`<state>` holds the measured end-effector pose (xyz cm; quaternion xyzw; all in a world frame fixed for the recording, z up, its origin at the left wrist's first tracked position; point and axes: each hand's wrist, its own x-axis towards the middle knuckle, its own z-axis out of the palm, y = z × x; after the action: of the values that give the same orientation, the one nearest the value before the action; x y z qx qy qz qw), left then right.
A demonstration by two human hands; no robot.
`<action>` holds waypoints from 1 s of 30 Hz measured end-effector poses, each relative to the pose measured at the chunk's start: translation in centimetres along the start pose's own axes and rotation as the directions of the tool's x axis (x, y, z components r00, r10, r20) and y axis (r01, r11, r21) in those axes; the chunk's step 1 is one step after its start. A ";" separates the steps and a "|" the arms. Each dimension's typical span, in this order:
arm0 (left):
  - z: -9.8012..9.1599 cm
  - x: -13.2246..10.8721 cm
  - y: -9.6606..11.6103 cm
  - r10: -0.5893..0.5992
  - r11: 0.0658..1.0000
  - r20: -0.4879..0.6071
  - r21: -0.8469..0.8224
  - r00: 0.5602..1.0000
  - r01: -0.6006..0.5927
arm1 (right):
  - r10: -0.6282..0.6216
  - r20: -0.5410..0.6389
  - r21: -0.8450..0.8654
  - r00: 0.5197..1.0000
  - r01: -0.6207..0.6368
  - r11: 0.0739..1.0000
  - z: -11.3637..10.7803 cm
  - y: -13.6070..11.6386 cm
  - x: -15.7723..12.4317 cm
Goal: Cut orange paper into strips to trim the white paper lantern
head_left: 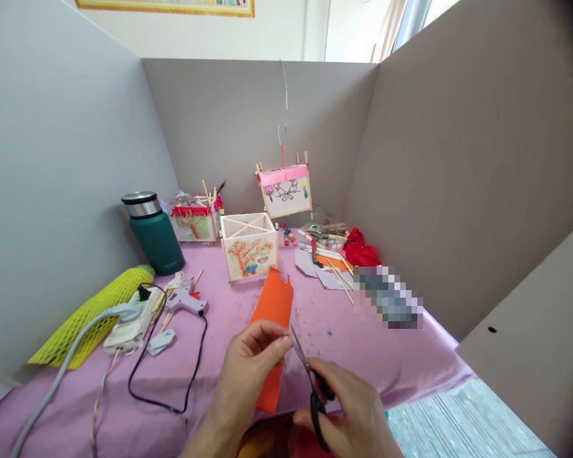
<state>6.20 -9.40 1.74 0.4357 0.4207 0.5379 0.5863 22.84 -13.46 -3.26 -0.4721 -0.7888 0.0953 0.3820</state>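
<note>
My left hand is closed on a strip of orange paper, thumb and fingers pinching its right edge. The strip runs away from me across the purple cloth, and its far end has a notch cut out. In my right hand is a pair of black-handled scissors, with fingers through the loops. The blades are parted a little, their tips right beside my left fingertips at the paper's edge. Just beyond the strip stands a box-shaped paper lantern with a stick frame and a drawn tree.
A pink-topped lantern hangs from a wire at the back. On the left are a green bottle, a glue gun with its cord, and a power strip. Red cloth, sticks and paper scraps lie at the right; grey panels enclose the table.
</note>
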 end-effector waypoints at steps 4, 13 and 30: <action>-0.1 0.1 -0.3 0.001 1.000 -0.017 0.027 1.000 -0.001 | -0.080 -0.112 -0.155 0.990 0.062 0.986 0.2 0.3 -0.1; -0.1 0.0 -1.2 0.028 0.999 -0.024 0.047 0.999 -0.027 | -0.162 -0.159 -0.314 0.974 0.106 0.944 0.5 0.8 -0.2; 0.5 -1.3 -1.9 0.308 0.882 0.126 0.333 0.943 -0.333 | 0.335 0.097 0.167 0.937 -0.347 0.923 1.0 0.5 -0.3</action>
<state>7.14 -10.80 0.11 0.6149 0.4111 0.5284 0.4167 22.54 -13.27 -4.34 -0.5619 -0.6948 0.2475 0.3745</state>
